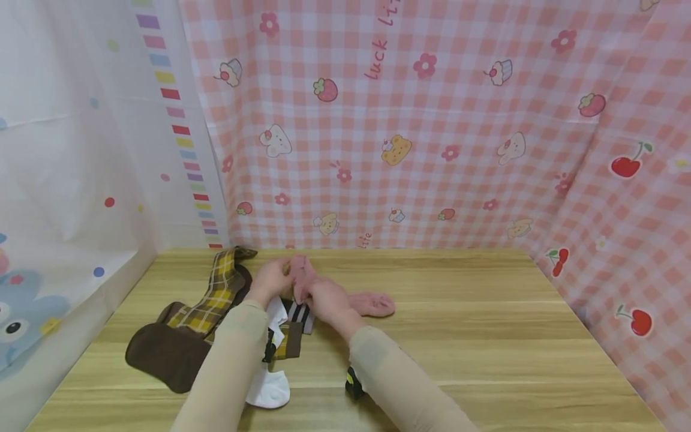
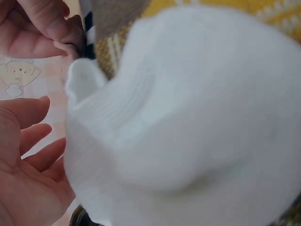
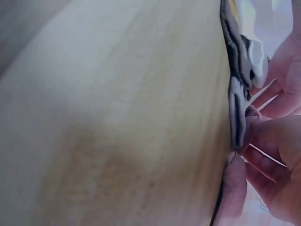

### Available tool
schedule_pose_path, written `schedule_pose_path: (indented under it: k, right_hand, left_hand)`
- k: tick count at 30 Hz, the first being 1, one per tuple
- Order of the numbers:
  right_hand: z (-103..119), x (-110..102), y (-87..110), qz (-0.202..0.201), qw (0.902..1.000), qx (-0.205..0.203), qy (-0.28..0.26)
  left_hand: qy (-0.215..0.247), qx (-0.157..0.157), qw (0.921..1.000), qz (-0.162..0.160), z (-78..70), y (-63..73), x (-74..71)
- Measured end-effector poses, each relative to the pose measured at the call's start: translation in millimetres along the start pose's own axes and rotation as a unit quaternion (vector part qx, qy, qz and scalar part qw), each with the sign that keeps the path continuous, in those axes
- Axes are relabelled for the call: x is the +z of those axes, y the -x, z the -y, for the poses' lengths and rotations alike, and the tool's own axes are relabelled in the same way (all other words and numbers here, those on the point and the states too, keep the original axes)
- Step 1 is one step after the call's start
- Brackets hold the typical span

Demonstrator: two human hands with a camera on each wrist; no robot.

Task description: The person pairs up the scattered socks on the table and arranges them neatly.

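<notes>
While the wood-grain counter (image 1: 486,336) carries everything, loose brown plaid socks (image 1: 218,291) sprawl left of the pink sock (image 1: 303,279), itself raised above the counter; a pink toe end (image 1: 378,304) lies to its right, perhaps the same sock, perhaps its mate. The right hand (image 1: 330,300) pinches the pink sock, while the left hand (image 1: 270,281), fingers loosely extended, seems to hold nothing just left of it. On its near side lie a white sock (image 1: 269,389), a striped cuff (image 1: 299,316) and a black-and-yellow item (image 1: 353,384), partly hidden. The handling of the pink sock looks only part done; the plaid, white and striped pieces, lying loose, seem left to sort.
</notes>
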State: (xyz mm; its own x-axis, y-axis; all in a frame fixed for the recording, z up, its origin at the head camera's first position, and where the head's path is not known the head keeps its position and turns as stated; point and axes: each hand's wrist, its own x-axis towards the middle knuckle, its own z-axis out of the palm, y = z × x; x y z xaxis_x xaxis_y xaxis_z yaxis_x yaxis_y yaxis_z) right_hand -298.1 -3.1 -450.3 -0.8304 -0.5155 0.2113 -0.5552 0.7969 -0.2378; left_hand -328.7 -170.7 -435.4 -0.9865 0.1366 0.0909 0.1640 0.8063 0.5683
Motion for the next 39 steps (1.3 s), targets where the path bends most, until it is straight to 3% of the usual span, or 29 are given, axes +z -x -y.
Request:
schedule_pose_path:
  k: [9,17,23,29,32,39]
  right_hand:
    - [-2,-22,3.6,-0.013,0.9969,0.016,-0.076]
    - [-8,-45,12.5,0.007,0.9908,-0.040,-0.129]
    - [-19,-58,22.0,0.001,0.9861,-0.105,-0.129]
    - [-36,-62,31.4,0.003,0.9824,-0.144,-0.118]
    - [-41,-62,36.0,0.007,0.9807,-0.157,-0.116]
    - [-50,-57,43.0,0.019,0.9786,-0.172,-0.111]
  left_hand:
    - [0.016,-0.024,0.9996,0.008,-2.9,2.1,-17.1]
    - [0.032,-0.037,0.9984,0.026,-7.2,4.2,-28.7]
    - [0.016,-0.024,0.9992,0.029,-12.5,5.3,-31.6]
    - [0.008,-0.009,0.9997,0.022,-14.1,3.3,-27.7]
    - [0.017,-0.001,0.9995,0.027,-14.3,4.2,-24.6]
    - [0.026,-0.018,0.9983,0.048,-15.5,7.5,-21.0]
